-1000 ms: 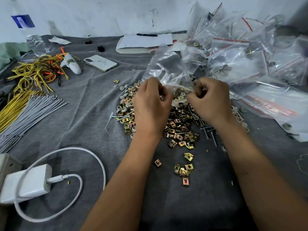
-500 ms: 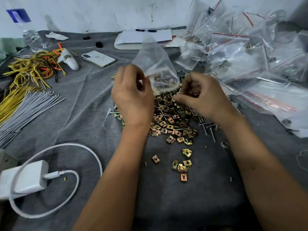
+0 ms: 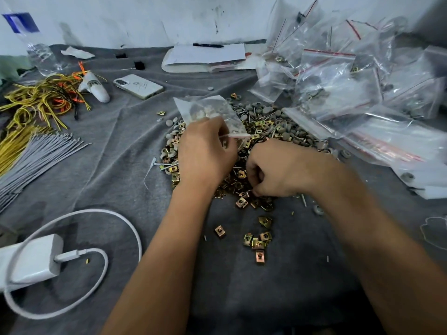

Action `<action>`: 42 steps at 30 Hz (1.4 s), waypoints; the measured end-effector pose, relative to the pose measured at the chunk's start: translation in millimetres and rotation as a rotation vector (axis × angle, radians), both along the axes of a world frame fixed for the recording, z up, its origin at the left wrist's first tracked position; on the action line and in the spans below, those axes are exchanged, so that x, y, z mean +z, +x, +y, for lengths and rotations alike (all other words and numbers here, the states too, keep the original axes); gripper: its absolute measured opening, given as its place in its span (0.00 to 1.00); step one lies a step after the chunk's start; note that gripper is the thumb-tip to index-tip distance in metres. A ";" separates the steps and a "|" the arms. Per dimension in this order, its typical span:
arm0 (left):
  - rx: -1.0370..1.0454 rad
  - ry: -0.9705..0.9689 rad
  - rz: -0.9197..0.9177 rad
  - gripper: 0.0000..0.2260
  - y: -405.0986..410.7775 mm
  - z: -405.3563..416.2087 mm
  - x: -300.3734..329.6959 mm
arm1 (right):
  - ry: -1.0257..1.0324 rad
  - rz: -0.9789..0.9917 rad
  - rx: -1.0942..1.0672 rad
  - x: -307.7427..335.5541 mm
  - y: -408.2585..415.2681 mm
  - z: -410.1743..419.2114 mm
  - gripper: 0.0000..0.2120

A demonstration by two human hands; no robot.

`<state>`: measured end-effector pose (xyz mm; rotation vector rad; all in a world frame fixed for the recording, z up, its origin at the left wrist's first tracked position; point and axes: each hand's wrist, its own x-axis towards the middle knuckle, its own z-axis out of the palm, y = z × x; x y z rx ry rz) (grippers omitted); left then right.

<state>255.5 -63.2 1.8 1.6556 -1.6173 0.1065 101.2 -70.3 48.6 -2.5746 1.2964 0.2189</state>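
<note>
Dim, soft light; edges warped.

Brassy gold clips (image 3: pixel 242 187) on a grey cloth (image 3: pixel 116 170), clear bag (image 3: pixel 208 110), yellow wires (image 3: pixel 36 100), white charger (image 3: pixel 31 259).

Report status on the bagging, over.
Left hand holds small clear bag above pile. Right hand pinches metal clips. Spare bags heaped at right, apart from hands.

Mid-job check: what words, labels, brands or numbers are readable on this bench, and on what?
None is readable.
Blue label on the water bottle: blurred.
Phone back: dark scribble, illegible.
Papers: no print visible.
Small plastic bag in the left hand: no print visible.
</note>
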 end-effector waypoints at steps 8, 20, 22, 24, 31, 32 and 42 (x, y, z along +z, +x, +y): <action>-0.059 -0.118 0.140 0.07 1.9 -1.7 0.8 | -0.001 -0.727 -0.125 -6.6 -28.3 -15.5 0.04; -0.108 -0.294 0.308 0.04 -14.7 2.1 4.0 | -0.255 -0.867 -0.240 -18.0 -16.3 -22.8 0.12; -0.085 -0.343 0.319 0.05 -16.5 1.9 3.5 | -0.216 -0.941 -0.233 -18.4 -14.5 -24.0 0.10; -0.080 -0.359 0.311 0.05 -16.7 0.9 1.4 | -0.189 -0.928 -0.213 -18.6 -13.9 -25.0 0.05; -0.101 -0.311 0.259 0.05 -19.1 -2.5 -7.2 | -0.099 -1.007 -0.210 -8.9 -45.9 -25.8 0.04; -0.106 -0.302 0.258 0.05 -19.1 -3.2 -8.2 | -0.101 -0.999 -0.229 -5.8 -52.1 -26.3 0.03; -0.194 -0.276 0.209 0.06 -27.3 -3.8 -10.4 | 0.242 -0.071 -0.480 14.6 -71.8 -11.7 0.21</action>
